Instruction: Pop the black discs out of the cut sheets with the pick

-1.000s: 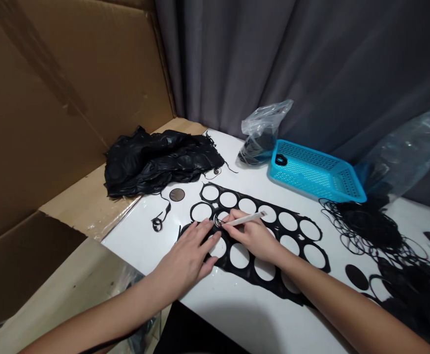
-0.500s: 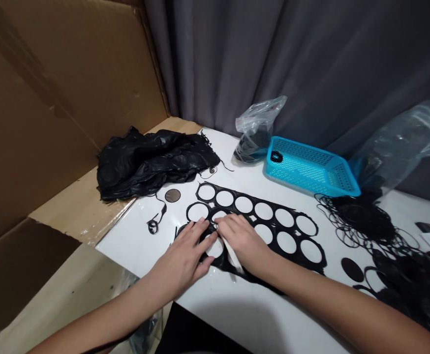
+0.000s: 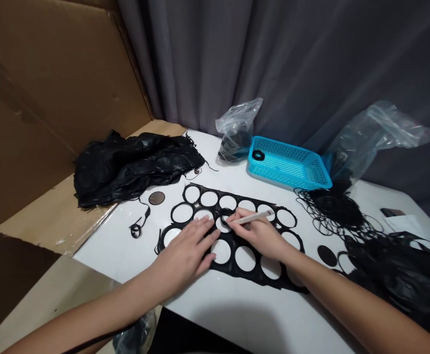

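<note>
A thin black sheet [image 3: 196, 231] with rows of large round holes lies flat on the white table. My left hand [image 3: 190, 246] presses on its left part, palm down, with fingers stretched out. In my right hand [image 3: 261, 233] is a slim white pen-like tool [image 3: 254, 217], pinched between fingers and thumb. The tool's tip end, mostly hidden by the fingers, sits at a hole in the middle of the sheet. A black ring [image 3: 225, 213] stands out at that hole, just beyond the fingertips.
Crumpled black sheets [image 3: 134, 164] are piled at the left beside cardboard [image 3: 52, 78]. Further back stand a clear bag [image 3: 237, 132] and a blue basket [image 3: 289, 167] with black rings inside. Tangled black rings [image 3: 336, 209] and more black sheet [image 3: 403, 275] lie at the right.
My right hand has moved from beside my left fingers to a hole further right. The white tool has swung from pointing back toward me to lying up and to the right. The view has shifted.
</note>
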